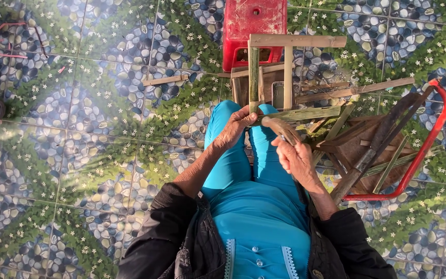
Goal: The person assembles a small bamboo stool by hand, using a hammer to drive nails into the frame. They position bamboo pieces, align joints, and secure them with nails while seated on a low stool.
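Note:
I look down at my lap in blue clothes. My left hand (236, 129) grips a green bamboo strip (308, 113) that runs to the right from my knee. My right hand (295, 157) is closed around the wooden handle of a knife (280, 129), whose tip meets the strip just right of my left hand. In front of my knees stands a small frame of bamboo slats (287, 64), upright pieces topped by a crossbar.
A red plastic stool (254, 23) stands beyond the frame. To the right lie a wooden box with bamboo sticks (360, 150), a long dark tool (383, 137) and a red metal tube (432, 134). A loose stick (165, 80) lies on the pebble-patterned tile floor.

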